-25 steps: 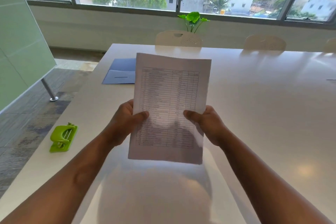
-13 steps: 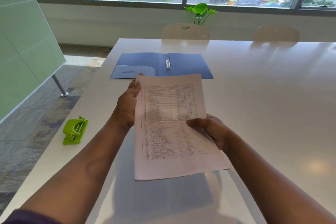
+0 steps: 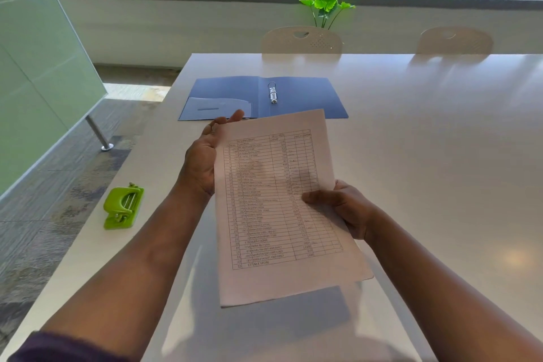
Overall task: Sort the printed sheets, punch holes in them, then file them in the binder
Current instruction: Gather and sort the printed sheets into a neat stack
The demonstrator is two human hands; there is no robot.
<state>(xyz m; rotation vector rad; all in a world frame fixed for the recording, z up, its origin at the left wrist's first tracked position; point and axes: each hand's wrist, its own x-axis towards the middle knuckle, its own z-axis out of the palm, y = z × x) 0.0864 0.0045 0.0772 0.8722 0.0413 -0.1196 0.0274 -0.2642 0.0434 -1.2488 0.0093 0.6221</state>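
Observation:
A stack of printed sheets (image 3: pixel 273 214) with a table of rows hangs tilted above the white table (image 3: pixel 426 161). My right hand (image 3: pixel 343 209) grips the stack's right edge, thumb on top. My left hand (image 3: pixel 202 159) is flat and open, palm against the stack's left edge, fingers stretched toward the top corner. Behind the sheets lies the blue binder (image 3: pixel 311 94), spread open with its metal rings (image 3: pixel 272 92) in the middle. A green hole punch (image 3: pixel 123 206) sits near the table's left edge, left of my left forearm.
Two pale chairs (image 3: pixel 302 40) (image 3: pixel 454 40) stand at the table's far side, with a green plant (image 3: pixel 326 7) by the window. A green glass partition (image 3: pixel 35 82) with a metal leg (image 3: pixel 100 138) stands on the floor to the left.
The sheets came down from upright in front of me to a flatter tilt. My left hand let go of the left edge and opened flat against it. The binder came into view.

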